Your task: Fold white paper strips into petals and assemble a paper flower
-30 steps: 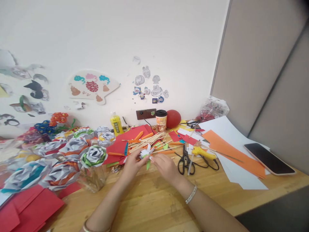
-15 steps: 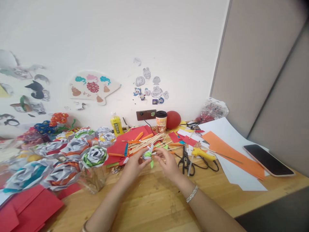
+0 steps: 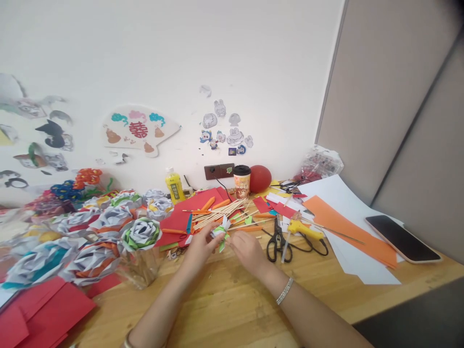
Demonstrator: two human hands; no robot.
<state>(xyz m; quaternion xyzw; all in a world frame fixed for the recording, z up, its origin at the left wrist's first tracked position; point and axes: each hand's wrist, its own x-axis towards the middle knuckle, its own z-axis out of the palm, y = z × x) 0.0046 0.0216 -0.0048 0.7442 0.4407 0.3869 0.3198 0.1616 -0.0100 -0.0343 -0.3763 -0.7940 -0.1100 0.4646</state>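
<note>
Between my hands is a small paper flower (image 3: 220, 232) of white and green folded pieces, one green tip hanging down. My left hand (image 3: 200, 246) is closed on its left side, fingers wrapped behind it. My right hand (image 3: 248, 250) is closed in a pinch at the flower's right edge, on a green piece as far as I can see; the fingertips partly hide it. Just beyond lies a pile of thin wooden sticks (image 3: 221, 212). Black scissors (image 3: 278, 241) rest right of my right hand, beside a yellow glue gun (image 3: 306, 231).
Finished paper roses (image 3: 141, 234) crowd the left side, some over a clear container (image 3: 139, 270). Red paper (image 3: 47, 314) lies front left. A yellow bottle (image 3: 175, 186), lidded cup (image 3: 241, 182) and red balloon (image 3: 260, 178) stand by the wall. Orange paper (image 3: 351, 229) and a phone (image 3: 402, 239) lie right.
The flower has been turned and tilted a little, showing more white and green folds. My right hand has moved slightly left, its fingers now closed against the flower's edge.
</note>
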